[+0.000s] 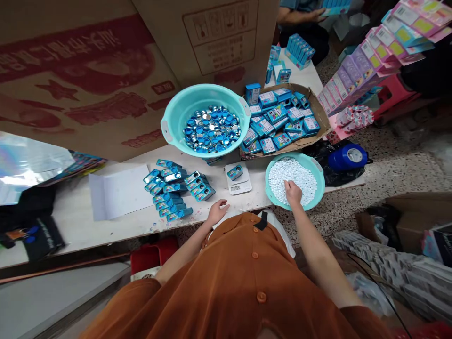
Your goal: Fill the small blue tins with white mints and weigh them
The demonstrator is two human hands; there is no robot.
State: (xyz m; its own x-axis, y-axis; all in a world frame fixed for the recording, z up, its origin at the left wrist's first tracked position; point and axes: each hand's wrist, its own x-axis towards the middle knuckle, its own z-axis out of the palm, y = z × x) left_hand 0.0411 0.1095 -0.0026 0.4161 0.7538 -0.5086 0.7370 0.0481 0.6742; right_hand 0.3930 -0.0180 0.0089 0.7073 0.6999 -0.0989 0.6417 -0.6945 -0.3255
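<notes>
My right hand (293, 193) is closed over the small white pellets (302, 176) in a turquoise basin (319, 188); whatever its fingers pinch is too small to make out. My left hand (218, 211) rests at the table's front edge with its fingers loosely apart, holding nothing. Between and beyond the hands, a small blue tin (235, 172) lies on a white digital scale (240, 187). To the left, several blue tins (171, 200) stand in rows, with another group (199, 186) beside them.
A larger turquoise basin (173, 110) holds blue and silver caps (212, 129). Blue boxes fill a cardboard tray (319, 106). A big carton (88, 70) stands behind, white paper (118, 193) lies left. Across the table, a person's hand (316, 15) holds blue packaging.
</notes>
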